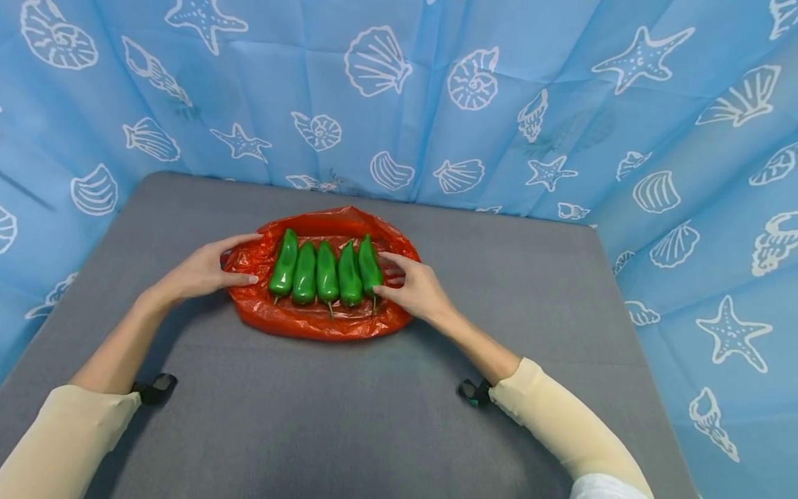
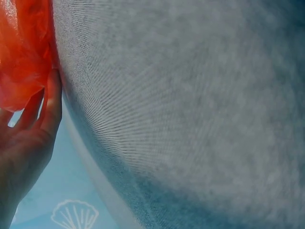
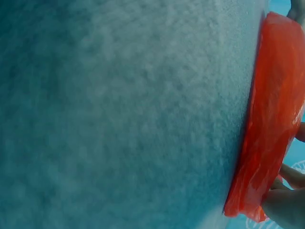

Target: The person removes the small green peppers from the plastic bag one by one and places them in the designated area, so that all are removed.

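In the head view several glossy green peppers (image 1: pixel 305 274) lie side by side in a red plastic bag (image 1: pixel 312 326), its rim spread wide around them. My left hand (image 1: pixel 206 270) is at the bag's left end, with thumb and forefinger stretched over the rim. The left wrist view shows its straight fingers against the red film. My right hand (image 1: pixel 418 287) is over the right end, thumb on the lower part of the rightmost pepper (image 1: pixel 369 263) and forefinger along its right side. That pepper leans slightly left at the top. The right wrist view shows only the bag's outer side and some fingers (image 3: pixel 293 176).
The bag rests on a grey cloth-covered table (image 1: pixel 349 409), nearer its far edge. A blue curtain (image 1: pixel 424 125) with white shells and starfish hangs behind and along both sides. Dark wrist cameras (image 1: pixel 156 389) sit at both sleeve cuffs.
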`<state>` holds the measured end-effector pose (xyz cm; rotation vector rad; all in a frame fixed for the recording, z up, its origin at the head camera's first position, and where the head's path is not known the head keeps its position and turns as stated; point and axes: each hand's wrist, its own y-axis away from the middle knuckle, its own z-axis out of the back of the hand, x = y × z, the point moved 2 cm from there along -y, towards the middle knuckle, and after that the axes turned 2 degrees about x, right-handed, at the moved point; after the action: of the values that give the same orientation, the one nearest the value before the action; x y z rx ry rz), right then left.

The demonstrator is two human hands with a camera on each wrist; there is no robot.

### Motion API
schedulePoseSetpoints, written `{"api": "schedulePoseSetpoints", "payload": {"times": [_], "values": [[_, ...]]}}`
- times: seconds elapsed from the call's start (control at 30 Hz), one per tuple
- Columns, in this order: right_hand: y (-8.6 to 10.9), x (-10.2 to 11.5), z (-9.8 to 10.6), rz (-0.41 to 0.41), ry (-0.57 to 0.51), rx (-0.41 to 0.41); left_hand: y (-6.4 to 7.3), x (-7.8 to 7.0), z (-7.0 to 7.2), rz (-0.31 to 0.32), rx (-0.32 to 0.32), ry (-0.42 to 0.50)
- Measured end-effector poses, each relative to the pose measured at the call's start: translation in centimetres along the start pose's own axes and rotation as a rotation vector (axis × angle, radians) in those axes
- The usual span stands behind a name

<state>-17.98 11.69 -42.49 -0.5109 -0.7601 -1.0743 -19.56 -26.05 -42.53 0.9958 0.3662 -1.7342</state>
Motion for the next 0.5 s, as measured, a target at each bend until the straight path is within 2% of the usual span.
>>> {"api": "schedulePoseSetpoints", "payload": {"times": [0.2,0.33,0.5], "values": [[-0.3,0.0,-0.6,-0.049,0.048,0.039,-0.1,-0.2,0.0,-0.017,0.013,-0.013],[-0.5,0.2,-0.9,-0.054,0.062,0.058,0.1,-0.1,-0.1,-0.031,0.027,-0.018],[-0.5,0.2,-1.1,-0.036,0.125,0.031,0.1,-0.1,-0.1,-0.026,0.035,-0.029]]}}
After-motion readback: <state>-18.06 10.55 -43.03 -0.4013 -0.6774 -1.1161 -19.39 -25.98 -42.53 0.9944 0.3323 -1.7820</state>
